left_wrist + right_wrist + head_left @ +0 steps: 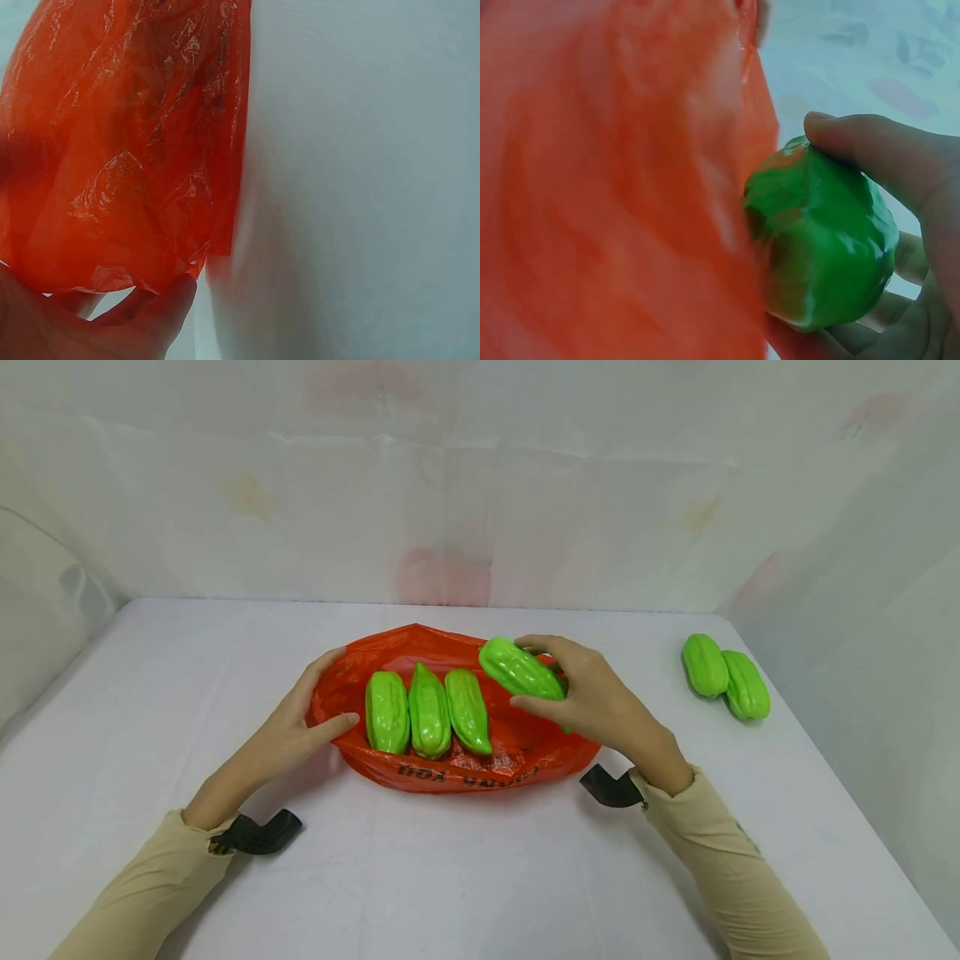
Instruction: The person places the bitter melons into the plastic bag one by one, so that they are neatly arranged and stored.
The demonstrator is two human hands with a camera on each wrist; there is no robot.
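Observation:
An orange plastic bag (465,768) lies open on the white table (450,877), with three green ridged gourds (427,712) side by side inside it. My right hand (592,693) grips a fourth green gourd (519,670) over the bag's right side; the right wrist view shows that gourd (821,244) held between thumb and fingers against the orange plastic (615,195). My left hand (311,718) rests at the bag's left edge, with the thumb reaching toward the nearest gourd. In the left wrist view the fingers (161,307) touch the crinkled bag (127,142).
Two more green gourds (723,677) lie together at the table's far right, near its edge. A pale curtain (480,485) closes off the back and sides. Black wrist straps (258,833) sit at both sleeves.

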